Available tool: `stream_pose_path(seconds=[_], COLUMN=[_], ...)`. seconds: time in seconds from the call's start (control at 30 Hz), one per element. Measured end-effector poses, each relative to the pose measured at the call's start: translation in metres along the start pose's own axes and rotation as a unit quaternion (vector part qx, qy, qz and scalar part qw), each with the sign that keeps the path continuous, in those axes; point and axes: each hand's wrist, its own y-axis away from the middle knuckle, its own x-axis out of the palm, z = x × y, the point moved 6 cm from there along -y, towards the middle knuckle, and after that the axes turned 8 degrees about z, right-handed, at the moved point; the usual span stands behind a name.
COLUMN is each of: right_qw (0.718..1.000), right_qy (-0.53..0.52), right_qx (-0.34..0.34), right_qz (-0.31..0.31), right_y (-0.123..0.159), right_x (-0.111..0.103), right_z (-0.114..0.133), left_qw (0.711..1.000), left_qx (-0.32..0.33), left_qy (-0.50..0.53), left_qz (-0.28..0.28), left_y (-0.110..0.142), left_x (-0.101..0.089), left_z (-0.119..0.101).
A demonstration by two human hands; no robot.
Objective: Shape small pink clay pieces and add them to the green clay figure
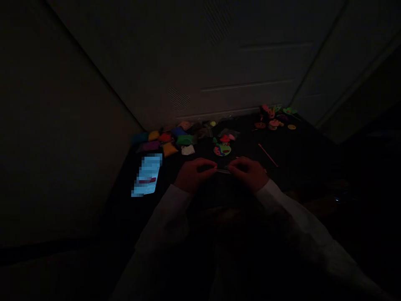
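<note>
In very dim light, my left hand (194,173) and my right hand (249,172) face each other over the dark table, thumb and fingertips of each pinched together. A small gap separates the fingertips. A thin pale strip (223,171) shows just below this gap; whether either hand grips it I cannot tell. What the fingers pinch is too small and dark to name. Just beyond them lies a round green clay piece (222,150) with blue and pink shapes on it, and a red-capped mushroom figure (225,140) stands at its far edge.
Several bags of coloured clay, including a green bag (186,139), lie at the back left. A lit phone (146,175) rests near the left edge. Right of my hands is a thin pink stick (268,155); small clay figures (273,124) sit at the back right, before a pale panel (232,75).
</note>
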Motion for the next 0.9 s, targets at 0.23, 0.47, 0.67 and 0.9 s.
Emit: stream_pose_path(seconds=[0.23, 0.47, 0.67, 0.9], right_qw=[0.995, 0.995, 0.991, 0.984], right_qy=[-0.094, -0.103, -0.128, -0.170], right_qx=[0.017, 0.007, 0.024, 0.034], right_qz=[0.005, 0.009, 0.027, 0.042], right_y=[0.027, 0.032, 0.030, 0.029], right_x=[-0.019, -0.019, -0.015, -0.012], right_z=[0.057, 0.075, 0.072, 0.069], left_qw=[0.975, 0.976, 0.980, 0.982], left_qx=[0.055, 0.079, 0.102, 0.128], left_qy=[0.206, 0.184, 0.117, 0.064], left_qz=[-0.056, -0.088, -0.124, -0.124], left_y=[0.041, 0.050, 0.053, 0.054], left_x=[-0.018, -0.023, -0.027, -0.027], left_z=[-0.048, -0.060, -0.067, -0.071])
